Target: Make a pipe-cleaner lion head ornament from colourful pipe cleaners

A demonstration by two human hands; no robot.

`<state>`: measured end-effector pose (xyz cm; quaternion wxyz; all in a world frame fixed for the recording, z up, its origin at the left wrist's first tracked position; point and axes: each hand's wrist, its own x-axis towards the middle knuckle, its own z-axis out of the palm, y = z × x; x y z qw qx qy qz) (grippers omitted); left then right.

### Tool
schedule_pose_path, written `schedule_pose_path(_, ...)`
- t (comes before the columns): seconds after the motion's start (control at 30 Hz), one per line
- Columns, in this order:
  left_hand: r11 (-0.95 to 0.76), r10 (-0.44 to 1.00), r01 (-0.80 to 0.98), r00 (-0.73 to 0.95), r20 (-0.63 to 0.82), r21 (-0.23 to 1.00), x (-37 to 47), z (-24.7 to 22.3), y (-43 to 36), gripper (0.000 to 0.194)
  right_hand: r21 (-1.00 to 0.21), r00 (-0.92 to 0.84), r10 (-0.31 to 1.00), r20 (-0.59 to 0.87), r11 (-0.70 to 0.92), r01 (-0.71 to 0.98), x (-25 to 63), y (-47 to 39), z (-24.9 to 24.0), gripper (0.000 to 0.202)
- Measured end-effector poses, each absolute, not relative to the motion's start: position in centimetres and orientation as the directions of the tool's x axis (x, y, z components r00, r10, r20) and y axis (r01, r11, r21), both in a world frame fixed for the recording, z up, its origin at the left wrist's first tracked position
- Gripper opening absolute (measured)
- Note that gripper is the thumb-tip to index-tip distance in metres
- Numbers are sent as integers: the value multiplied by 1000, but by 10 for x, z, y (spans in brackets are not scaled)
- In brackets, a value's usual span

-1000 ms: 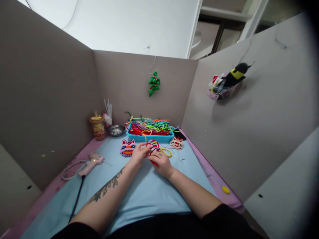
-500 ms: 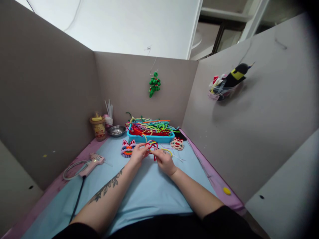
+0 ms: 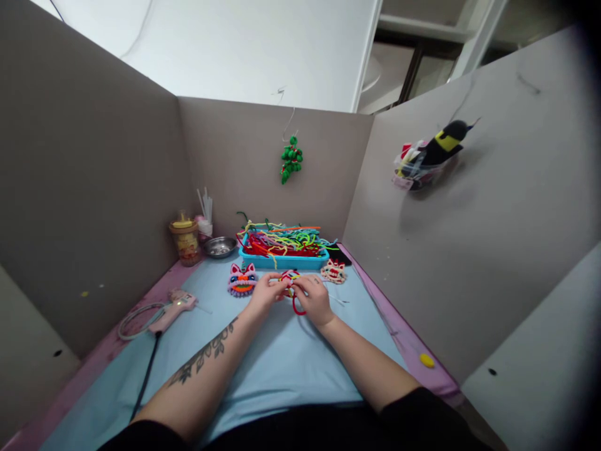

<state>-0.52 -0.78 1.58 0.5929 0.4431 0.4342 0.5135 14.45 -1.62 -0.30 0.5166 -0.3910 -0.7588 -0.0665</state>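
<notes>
My left hand (image 3: 268, 290) and my right hand (image 3: 313, 299) meet over the middle of the blue cloth. Between them is a small piece of bent pipe cleaners (image 3: 299, 307), mostly red with some yellow; a red loop hangs below the fingertips. Both hands pinch it, the fingers partly hiding its shape. Just left of my left hand lies a purple, orange and pink animal-face piece (image 3: 242, 280). A cream and red face piece (image 3: 333, 272) lies beyond my right hand, on the right.
Behind the hands stands a blue tray (image 3: 282, 263) heaped with coloured pipe cleaners. A pink glue gun (image 3: 173, 311) with its cord lies at left. A metal bowl (image 3: 220, 247) and a lidded cup (image 3: 185, 241) stand at back left. A yellow disc (image 3: 427, 361) lies at right.
My right hand has turned and its fingers have come closer to the left fingertips. The red loop now hangs lower between them, and the yellow strand by my right hand no longer shows.
</notes>
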Motion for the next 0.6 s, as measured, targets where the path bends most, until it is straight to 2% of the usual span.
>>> schedule_pose_path(0.3, 74, 987, -214, 157, -41, 974, -5, 14, -7, 53, -393, -102, 580, 808, 659, 641, 145, -16, -3, 16)
schedule_pose_path(0.6, 29, 987, -195, 160, 2, 980, -6, 9, -4, 52, -568, -62, 685, 725, 648, 507, 143, -11, -8, 16)
